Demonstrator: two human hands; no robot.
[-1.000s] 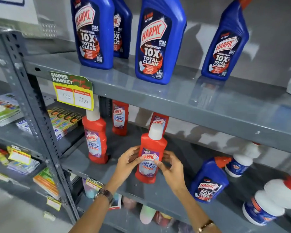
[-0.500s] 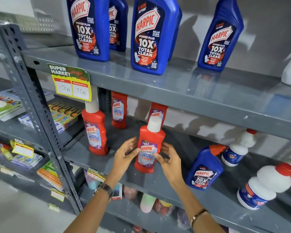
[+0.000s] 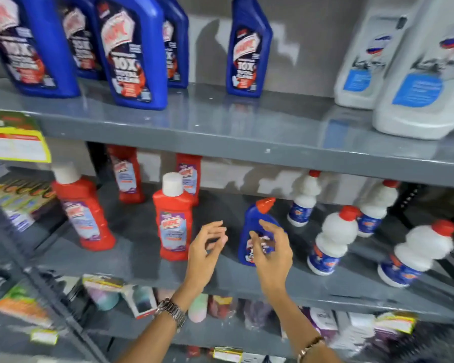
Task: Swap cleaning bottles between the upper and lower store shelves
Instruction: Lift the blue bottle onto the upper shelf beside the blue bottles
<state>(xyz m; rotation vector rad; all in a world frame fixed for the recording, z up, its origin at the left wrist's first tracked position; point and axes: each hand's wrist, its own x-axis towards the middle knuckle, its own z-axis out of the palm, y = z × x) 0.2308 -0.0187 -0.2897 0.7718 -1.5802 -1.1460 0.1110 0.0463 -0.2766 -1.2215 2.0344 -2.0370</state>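
A red bottle with a white cap (image 3: 174,218) stands upright on the lower shelf (image 3: 131,255), free of both hands. My left hand (image 3: 207,247) hovers just right of it, fingers apart, holding nothing. My right hand (image 3: 270,251) is open in front of a small blue bottle with an orange cap (image 3: 257,221), partly hiding it; I cannot tell whether it touches. Large blue bottles (image 3: 131,53) and one smaller blue bottle (image 3: 248,48) stand on the upper shelf (image 3: 247,127).
More red bottles (image 3: 83,210) stand left and behind on the lower shelf. White bottles with red caps (image 3: 333,239) fill its right side. Large white jugs (image 3: 419,74) sit upper right. A yellow price tag (image 3: 16,142) hangs at the left; packets lie below.
Both hands let go of the red bottle and shifted right toward the small blue bottle. The camera view swung to the right.
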